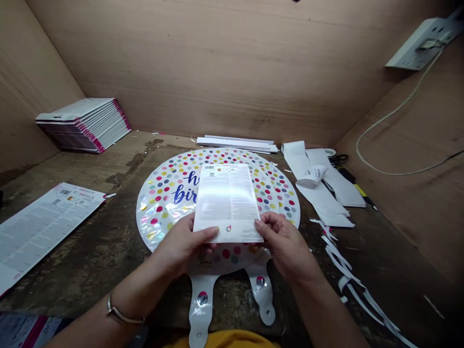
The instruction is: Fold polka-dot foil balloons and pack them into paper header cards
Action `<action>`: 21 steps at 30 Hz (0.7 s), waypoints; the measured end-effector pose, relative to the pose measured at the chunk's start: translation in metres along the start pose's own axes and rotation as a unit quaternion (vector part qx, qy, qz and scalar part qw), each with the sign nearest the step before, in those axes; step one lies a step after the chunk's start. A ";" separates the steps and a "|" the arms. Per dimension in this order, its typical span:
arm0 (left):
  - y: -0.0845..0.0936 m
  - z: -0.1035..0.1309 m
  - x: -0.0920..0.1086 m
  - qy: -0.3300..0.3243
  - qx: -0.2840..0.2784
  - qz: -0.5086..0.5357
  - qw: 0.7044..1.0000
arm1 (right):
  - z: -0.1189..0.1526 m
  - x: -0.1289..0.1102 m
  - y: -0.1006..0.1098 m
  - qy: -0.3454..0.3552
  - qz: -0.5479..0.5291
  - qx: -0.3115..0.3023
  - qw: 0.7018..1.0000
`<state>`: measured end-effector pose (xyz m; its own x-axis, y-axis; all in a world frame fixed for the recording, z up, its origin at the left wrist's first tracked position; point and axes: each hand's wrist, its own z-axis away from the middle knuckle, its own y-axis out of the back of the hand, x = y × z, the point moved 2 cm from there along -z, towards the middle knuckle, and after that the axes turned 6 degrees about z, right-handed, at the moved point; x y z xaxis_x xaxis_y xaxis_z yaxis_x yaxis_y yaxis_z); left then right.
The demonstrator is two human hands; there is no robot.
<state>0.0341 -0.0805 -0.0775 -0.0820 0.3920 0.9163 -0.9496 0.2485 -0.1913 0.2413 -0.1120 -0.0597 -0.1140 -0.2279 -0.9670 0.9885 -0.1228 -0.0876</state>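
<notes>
1. Currently, the left hand (pixel 181 241) grips the near left corner of a white printed card (pixel 224 205), thumb on top; the right hand (pixel 284 239) pinches the near right corner likewise.
2. The card is over the middle of flat dotted balloons (pixel 154 220), hiding part of their lettering; whether it touches them, I cannot tell.
3. Done, I judge: the pink-edged packs (pixel 83 124) stacked at the back left look finished, and the balloons lie flattened, tails toward the person.
4. Left, seemingly: this set, since neither card nor balloons are enclosed in a pack.
5. Thin offcuts (pixel 339 258) on the surface (pixel 116 232) at right suggest trimming is done; how many sets remain doesn't show.
</notes>
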 end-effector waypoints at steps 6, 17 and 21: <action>-0.029 0.010 -0.010 -0.003 0.016 0.131 0.991 | 0.020 0.010 -0.023 -0.047 -0.153 -0.040 0.986; -0.038 0.016 -0.022 -0.016 -0.003 0.172 0.985 | 0.025 0.029 -0.020 -0.024 -0.101 -0.060 0.993; -0.034 0.015 -0.023 0.005 0.012 0.158 0.987 | 0.029 0.003 0.008 0.200 0.284 0.154 0.925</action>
<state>0.0642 -0.1113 -0.0870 -0.3728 0.4550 0.8087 -0.8836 0.0919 -0.4591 0.2463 -0.1420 -0.0566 0.5211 0.0283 -0.8530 0.7961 -0.3764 0.4738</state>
